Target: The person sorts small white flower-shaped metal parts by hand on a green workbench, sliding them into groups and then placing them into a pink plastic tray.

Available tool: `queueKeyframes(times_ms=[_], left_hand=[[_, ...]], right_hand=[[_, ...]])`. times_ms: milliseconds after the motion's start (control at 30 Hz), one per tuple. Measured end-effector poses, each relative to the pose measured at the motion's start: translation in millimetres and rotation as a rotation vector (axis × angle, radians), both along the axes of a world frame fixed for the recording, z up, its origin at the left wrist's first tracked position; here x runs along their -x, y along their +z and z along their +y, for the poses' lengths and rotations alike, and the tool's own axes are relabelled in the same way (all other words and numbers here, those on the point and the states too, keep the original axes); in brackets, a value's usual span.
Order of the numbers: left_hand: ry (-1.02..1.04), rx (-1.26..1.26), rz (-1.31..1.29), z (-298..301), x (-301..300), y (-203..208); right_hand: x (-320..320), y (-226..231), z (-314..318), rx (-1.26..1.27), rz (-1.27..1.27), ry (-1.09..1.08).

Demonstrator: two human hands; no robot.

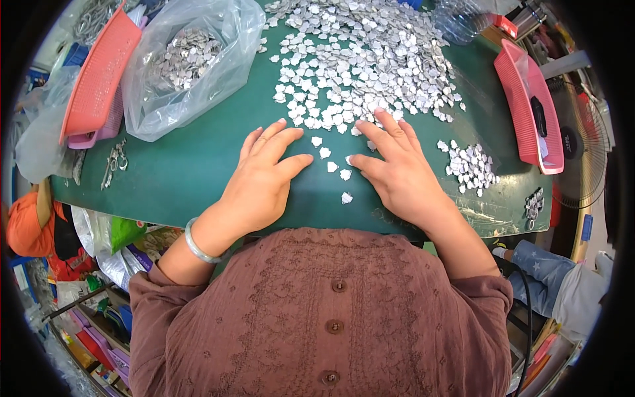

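A broad spread of small silvery metal charms (370, 59) covers the far middle of the table, thick at the back and thinner toward me. My left hand (264, 175) rests palm down at the left of its near edge, fingers spread, holding nothing. Opposite it, my right hand (405, 173) lies palm down with fingers apart; its fingertips touch the edge of the spread and its thumb touches one single charm. Between the two hands lie several loose charms (345, 175), in a broken line toward me. A smaller heap of charms (471, 169) sits to the right of my right hand.
On the green tabletop (192, 165), a clear plastic bag (152, 109) of metal pieces stands at left beside a coral basket (99, 73). A pink basket (529, 112) stands at right. Metal clasps (116, 164) and small rings (533, 205) lie near the sides. Another person (562, 278) is at lower right.
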State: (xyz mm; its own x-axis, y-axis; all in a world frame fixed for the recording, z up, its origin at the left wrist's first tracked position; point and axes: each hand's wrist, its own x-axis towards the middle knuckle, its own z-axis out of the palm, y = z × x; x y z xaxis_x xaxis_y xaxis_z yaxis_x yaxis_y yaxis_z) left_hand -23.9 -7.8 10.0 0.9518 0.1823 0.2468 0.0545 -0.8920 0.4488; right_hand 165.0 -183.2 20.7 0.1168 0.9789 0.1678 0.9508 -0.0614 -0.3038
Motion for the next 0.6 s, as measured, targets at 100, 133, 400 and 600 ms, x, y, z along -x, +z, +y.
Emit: queueKeyframes(times_ms=[100,133,400,600], left_hand=[[0.051,-0.011,-0.028,3.6,1.7,-0.2],[0.056,-0.013,-0.031,5.2,1.7,-0.1],[0.046,-0.038,-0.013,10.8,-3.4,1.0],[0.047,-0.049,0.029,6.6,-8.9,0.4]], right_hand=[[-4.6,5.5,-14.3,-0.005,0.011,-0.016],[-6.5,7.1,-21.3,-0.003,0.021,-0.037],[-44.0,16.5,-89.0,-0.005,-0.114,-0.308],[-35.4,14.9,-67.6,-0.002,-0.188,-0.327]])
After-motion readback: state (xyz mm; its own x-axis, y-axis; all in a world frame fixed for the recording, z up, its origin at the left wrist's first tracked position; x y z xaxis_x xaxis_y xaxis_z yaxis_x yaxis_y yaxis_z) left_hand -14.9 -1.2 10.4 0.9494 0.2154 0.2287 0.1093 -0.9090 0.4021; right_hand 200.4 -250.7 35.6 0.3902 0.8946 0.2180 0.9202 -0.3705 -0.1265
